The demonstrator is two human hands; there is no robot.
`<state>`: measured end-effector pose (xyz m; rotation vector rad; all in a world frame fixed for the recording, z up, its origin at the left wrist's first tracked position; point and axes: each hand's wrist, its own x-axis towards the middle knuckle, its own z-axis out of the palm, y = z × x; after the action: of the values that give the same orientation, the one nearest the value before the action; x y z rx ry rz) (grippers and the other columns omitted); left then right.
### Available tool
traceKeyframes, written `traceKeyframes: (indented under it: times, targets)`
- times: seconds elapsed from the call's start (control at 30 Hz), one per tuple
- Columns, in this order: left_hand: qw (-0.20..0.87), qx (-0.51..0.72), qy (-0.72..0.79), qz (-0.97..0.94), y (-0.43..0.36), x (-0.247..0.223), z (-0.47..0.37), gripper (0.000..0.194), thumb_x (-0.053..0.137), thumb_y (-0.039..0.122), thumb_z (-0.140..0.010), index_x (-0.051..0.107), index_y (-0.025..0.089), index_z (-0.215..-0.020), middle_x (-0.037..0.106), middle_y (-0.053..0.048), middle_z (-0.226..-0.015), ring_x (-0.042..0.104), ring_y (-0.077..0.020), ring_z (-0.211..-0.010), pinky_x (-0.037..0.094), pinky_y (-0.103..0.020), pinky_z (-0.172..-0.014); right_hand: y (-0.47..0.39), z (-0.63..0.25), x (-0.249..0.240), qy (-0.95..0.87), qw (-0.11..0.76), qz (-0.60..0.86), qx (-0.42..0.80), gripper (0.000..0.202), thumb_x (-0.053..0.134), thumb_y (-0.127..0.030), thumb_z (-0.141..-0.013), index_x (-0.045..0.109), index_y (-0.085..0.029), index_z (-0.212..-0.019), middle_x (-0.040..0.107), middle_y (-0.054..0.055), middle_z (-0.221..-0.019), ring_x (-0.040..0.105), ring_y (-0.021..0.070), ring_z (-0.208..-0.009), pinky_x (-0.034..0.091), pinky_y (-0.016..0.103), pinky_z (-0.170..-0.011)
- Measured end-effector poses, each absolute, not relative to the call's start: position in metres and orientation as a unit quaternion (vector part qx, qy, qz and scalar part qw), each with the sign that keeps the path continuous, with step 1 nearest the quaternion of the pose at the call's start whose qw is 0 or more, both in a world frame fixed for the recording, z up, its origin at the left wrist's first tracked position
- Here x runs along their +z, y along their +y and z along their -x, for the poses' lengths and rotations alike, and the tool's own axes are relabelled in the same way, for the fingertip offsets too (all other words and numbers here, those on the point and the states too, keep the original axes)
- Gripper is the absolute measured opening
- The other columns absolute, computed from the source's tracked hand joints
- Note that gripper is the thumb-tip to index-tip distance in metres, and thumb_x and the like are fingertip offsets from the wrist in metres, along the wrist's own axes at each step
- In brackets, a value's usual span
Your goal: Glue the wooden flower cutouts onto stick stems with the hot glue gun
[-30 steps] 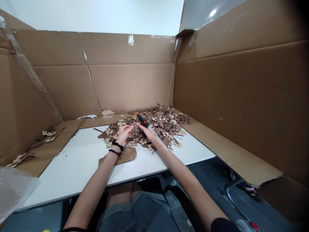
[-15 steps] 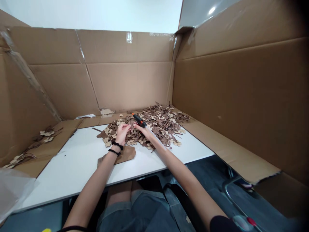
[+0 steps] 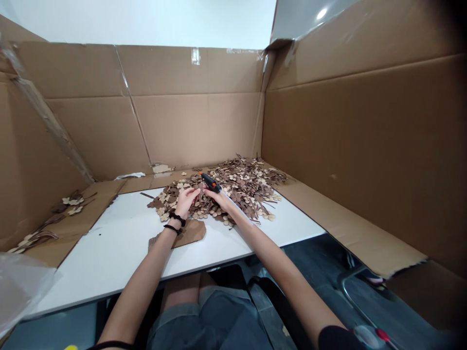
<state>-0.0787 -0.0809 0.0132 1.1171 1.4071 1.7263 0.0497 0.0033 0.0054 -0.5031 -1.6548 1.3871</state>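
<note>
Glue gun in the right hand, above a heap of flower pieces

At the far left, a translucent plastic bag (image 3: pixel 22 287) overhangs the edge of the white counter (image 3: pixel 109 253). Behind it, a few loose flowers and stems (image 3: pixel 75 201) lie on a cardboard strip (image 3: pixel 87 223) by the left wall. Further right, a flat cardboard piece (image 3: pixel 191 233) rests on the counter, partly behind the left forearm. Beyond it is the left hand (image 3: pixel 187 200), its fingers bent toward the right hand; whether they grip a small piece, I cannot tell. Just right of it, the right hand (image 3: pixel 221 199) holds a black glue gun (image 3: pixel 210 182), orange tip pointing away and leftward. Around and behind both hands spreads the heap of brown and cream flower pieces (image 3: pixel 244 187). A tall cardboard wall (image 3: pixel 365 146) stands at the far right.
</note>
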Motion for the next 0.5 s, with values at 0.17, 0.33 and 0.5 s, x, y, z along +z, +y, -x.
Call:
traceKeyframes:
  times: [0.17,0.33,0.5]
  targets:
    - [0.33,0.679,0.52,-0.399,-0.0802,0.014,0.0787,0.034,0.076,0.04,-0.06,0.062,0.016,-0.079,0.059,0.002,-0.067,0.051,-0.0094,-0.059,0.035,-0.021,-0.053,0.0027,-0.0508,0.0055,-0.687,0.435,0.197,0.548,0.036,0.068,-0.045,-0.069,0.069,-0.02,-0.095,0.069,0.003,-0.098,0.06,0.0224,-0.098,0.042,0.037,-0.097]
    - [0.32,0.691,0.523,-0.384,-0.0816,0.0157,0.0753,0.032,0.076,0.036,-0.058,0.058,0.016,-0.076,0.057,0.003,-0.068,0.051,-0.009,-0.061,0.038,-0.021,-0.058,0.003,-0.0503,0.0046,-0.704,0.422,0.213,0.53,0.04,0.067,-0.049,-0.068,0.068,-0.018,-0.093,0.069,0.003,-0.091,0.06,0.0217,-0.09,0.045,0.035,-0.092]
    - [0.315,0.687,0.523,-0.393,-0.0838,0.0165,0.0736,0.028,0.074,0.036,-0.06,0.057,0.017,-0.073,0.055,0.004,-0.065,0.049,-0.0085,-0.059,0.037,-0.02,-0.057,0.0026,-0.0491,0.0033,-0.713,0.428,0.216,0.513,0.036,0.066,-0.047,-0.069,0.068,-0.018,-0.09,0.069,0.003,-0.09,0.061,0.0222,-0.088,0.046,0.036,-0.091]
